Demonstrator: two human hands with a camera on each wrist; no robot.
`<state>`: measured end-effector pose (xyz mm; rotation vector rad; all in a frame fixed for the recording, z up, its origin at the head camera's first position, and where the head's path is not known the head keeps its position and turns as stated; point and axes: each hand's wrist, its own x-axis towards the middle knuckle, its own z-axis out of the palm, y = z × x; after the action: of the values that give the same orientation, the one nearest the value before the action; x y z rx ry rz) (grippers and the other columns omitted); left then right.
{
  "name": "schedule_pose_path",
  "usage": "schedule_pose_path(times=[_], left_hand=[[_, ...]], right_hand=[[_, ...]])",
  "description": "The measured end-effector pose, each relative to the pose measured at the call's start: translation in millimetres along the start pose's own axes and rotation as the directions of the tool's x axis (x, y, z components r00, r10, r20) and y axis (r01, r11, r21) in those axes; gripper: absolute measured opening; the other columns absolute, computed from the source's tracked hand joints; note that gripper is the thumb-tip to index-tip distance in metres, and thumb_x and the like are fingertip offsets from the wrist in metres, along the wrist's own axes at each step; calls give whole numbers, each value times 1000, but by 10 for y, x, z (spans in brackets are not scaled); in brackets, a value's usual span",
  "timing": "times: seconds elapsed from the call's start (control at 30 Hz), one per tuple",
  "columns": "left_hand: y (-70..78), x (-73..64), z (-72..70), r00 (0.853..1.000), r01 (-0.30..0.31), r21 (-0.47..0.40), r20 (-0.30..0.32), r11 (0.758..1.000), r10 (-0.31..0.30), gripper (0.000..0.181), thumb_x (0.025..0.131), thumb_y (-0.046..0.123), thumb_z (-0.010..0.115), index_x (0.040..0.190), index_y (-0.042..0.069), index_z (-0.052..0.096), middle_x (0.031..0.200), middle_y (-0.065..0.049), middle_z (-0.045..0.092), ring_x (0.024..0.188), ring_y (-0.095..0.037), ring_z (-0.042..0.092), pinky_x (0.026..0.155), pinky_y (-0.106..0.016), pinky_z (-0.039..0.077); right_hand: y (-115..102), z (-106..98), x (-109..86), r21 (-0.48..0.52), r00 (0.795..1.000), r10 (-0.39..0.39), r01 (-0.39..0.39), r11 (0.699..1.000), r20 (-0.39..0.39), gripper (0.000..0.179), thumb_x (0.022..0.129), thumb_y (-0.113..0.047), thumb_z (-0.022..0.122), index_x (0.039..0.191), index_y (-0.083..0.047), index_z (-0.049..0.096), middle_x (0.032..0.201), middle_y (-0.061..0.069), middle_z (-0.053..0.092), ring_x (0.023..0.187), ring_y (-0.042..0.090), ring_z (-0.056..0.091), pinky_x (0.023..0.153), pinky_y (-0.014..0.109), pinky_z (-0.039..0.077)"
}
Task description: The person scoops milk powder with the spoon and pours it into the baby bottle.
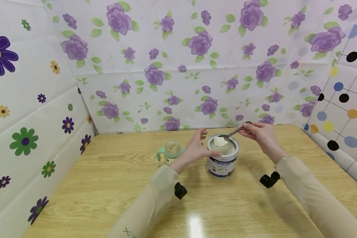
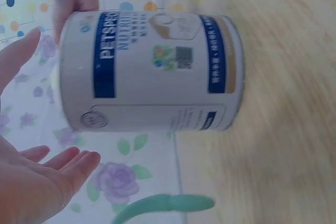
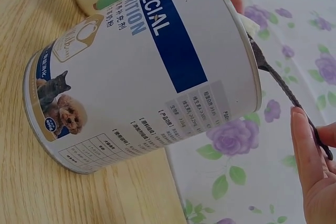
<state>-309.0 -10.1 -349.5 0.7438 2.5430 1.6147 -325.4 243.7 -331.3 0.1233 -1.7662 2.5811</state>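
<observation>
A white can of pet milk powder [image 1: 221, 167] with blue bands stands upright on the table, its top uncovered. My right hand [image 1: 260, 134] pinches the handle of a dark metal spoon [image 1: 235, 131] to the right of the can. Heaped on the spoon's bowl, over the can's mouth, is a pale powder [image 1: 220, 141]. On the can's left side my left hand [image 1: 196, 145] is spread, thumb by the front rim and fingers apart behind it; it holds nothing. The right wrist view shows the spoon [image 3: 283, 85] at the rim, between thumb and fingers.
Left of the can, partly behind my left forearm, stands a clear bottle [image 1: 173, 148] with a mint-green handle and collar. The wooden table [image 1: 122, 185] ends against a flowered cloth [image 1: 154, 99] at the back. Patterned cloths hang on both sides.
</observation>
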Motion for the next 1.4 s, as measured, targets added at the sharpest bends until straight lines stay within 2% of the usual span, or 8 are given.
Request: schedule_pose_path(times=[0.33,0.47,0.67,0.83,1.0,1.13,1.27,1.4], left_hand=[[78,-56,-211,999,-42,-24,-11,999,42,96,67,21,82,140,9,21,135,-12,34,123,-24,33,95,-34,33],[79,-85,-313,999,-50,-27,-16,998,50,95,68,21,81,140,8,20,135,-13,33,123,-24,33,96,-33,32],[40,-127,-480,997,-67,-53,-45,996,65,92,70,19,80,139,8,21,134,-12,33,122,-27,33,95,-35,33],[5,-179,-595,995,-79,-63,-69,995,75,90,71,18,79,139,7,22,134,-13,33,121,-29,34,94,-37,34],[-64,-251,-739,994,-73,-70,-91,995,66,88,72,17,78,139,8,22,133,-14,32,120,-26,34,95,-38,33],[-159,-308,-883,993,-72,-88,-100,994,63,86,74,19,77,139,8,21,134,-17,30,120,-27,32,96,-40,31],[-266,-345,-1003,992,-47,-93,-120,995,36,90,73,24,77,139,7,19,132,-18,31,120,-30,31,96,-40,30],[-345,-373,-1081,991,-19,-80,-131,997,8,91,72,27,78,140,7,20,130,-15,34,120,-29,34,96,-37,32]], right_hand=[[-28,17,25,48,1000,-8,9,999,-26,9,85,2,60,89,1,68,81,17,65,77,26,64,77,33,46],[-47,86,46,54,998,2,2,999,-59,10,85,2,59,86,-1,69,81,16,65,77,26,64,77,33,46],[-75,215,55,129,999,14,-9,992,-39,8,85,4,60,90,5,66,80,18,65,76,27,64,77,34,46],[-84,323,72,123,998,24,-17,992,-55,8,84,3,61,88,3,67,81,17,65,77,26,64,77,33,46],[-81,435,83,152,998,42,-35,988,-44,7,84,4,60,88,3,66,81,18,65,77,27,64,77,33,46],[-83,533,92,133,998,48,-42,990,-37,8,85,3,60,92,3,64,83,17,65,79,26,64,79,33,46],[-83,632,112,132,998,55,-50,990,-41,10,85,2,60,94,3,63,83,17,64,79,26,64,79,33,46],[-67,741,147,131,998,64,-60,990,-28,8,86,2,59,92,3,63,81,17,64,76,25,64,77,31,46]])
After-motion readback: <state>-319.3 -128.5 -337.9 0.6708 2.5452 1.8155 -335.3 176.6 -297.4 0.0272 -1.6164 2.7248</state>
